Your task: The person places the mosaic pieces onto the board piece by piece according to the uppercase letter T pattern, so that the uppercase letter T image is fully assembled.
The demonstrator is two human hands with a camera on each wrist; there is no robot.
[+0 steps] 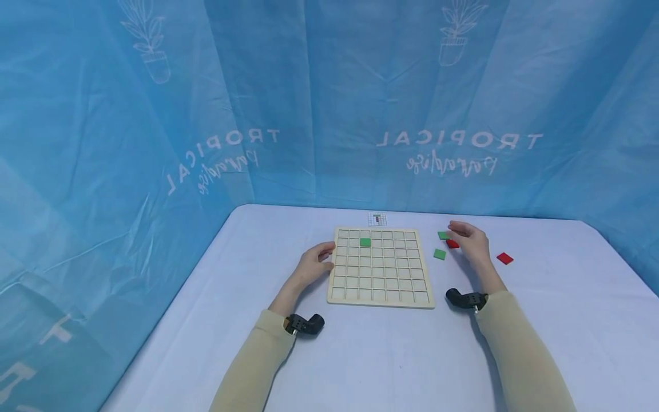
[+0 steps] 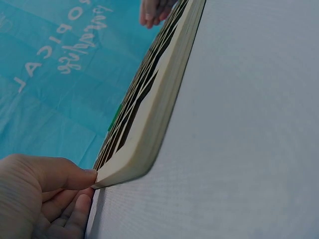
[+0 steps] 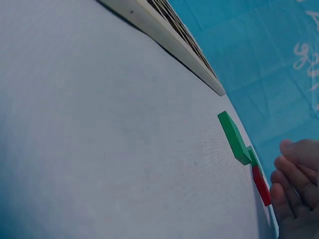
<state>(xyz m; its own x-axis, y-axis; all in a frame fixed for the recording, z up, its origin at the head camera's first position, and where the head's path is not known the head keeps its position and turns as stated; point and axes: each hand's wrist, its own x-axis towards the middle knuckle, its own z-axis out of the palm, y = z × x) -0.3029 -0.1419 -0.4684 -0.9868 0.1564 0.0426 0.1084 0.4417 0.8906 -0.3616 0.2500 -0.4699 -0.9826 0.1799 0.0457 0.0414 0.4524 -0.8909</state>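
Observation:
A pale wooden grid board point(image 1: 381, 305) lies flat on the table, with one green tile point(image 1: 365, 242) in a cell of its upper part. My left hand point(image 1: 314, 264) rests at the board's left edge; thumb and fingertips touch it, spaced apart. In the left wrist view the thumb point(image 2: 65, 173) meets the board's corner area. To the board's right, my right hand point(image 1: 472, 243) hovers over loose tiles, its fingers gently bent, no tile visible between them. Close by its fingertips are a green tile point(image 1: 442, 235) and a red tile point(image 1: 452, 244). Another green tile point(image 1: 440, 254) lies nearer the board.
Right of my right hand sits a separate red tile point(image 1: 505, 258). Behind the board is a small printed card point(image 1: 377, 219) with a grid pattern. A white cloth covers the table point(image 1: 381, 366), and a blue printed curtain point(image 1: 340, 103) hangs behind and on the sides.

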